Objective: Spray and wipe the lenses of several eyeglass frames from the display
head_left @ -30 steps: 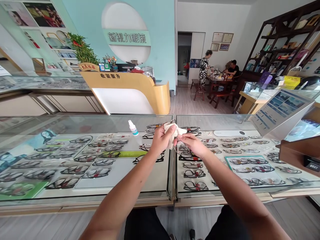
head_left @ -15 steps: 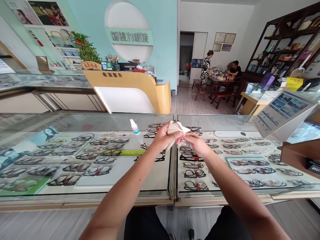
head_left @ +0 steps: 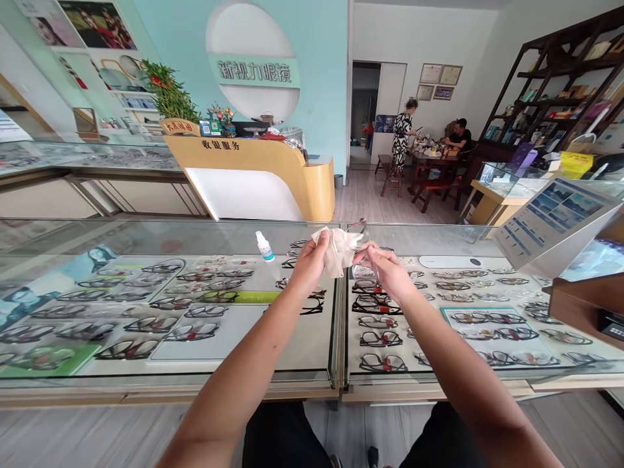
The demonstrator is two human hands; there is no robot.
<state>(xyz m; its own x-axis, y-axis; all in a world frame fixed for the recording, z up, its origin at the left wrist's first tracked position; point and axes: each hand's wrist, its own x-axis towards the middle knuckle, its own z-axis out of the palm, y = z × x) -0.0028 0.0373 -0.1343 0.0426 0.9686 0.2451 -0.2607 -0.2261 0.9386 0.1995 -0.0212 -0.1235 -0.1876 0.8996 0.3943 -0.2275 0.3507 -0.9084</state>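
A crumpled cream cloth (head_left: 336,252) is pinched in my left hand (head_left: 312,261), above the glass display counter. Just to its right, my right hand (head_left: 387,270) is closed on a thin-framed pair of glasses (head_left: 359,226), whose far part sticks out beyond the cloth. The cloth's right end touches or overlaps the glasses; exactly how is too small to tell. A white spray bottle (head_left: 264,247) with a blue label stands on the glass, left of my left hand.
Rows of glasses (head_left: 381,338) lie inside the glass counter (head_left: 336,383). A tilted display board (head_left: 550,224) and a brown box (head_left: 585,305) are at the right. Beyond stand a reception desk (head_left: 244,188) and two people (head_left: 402,136) by a table.
My hands have moved apart a little. The cloth is more spread out and lies to the left, and the glasses show more at its right side.
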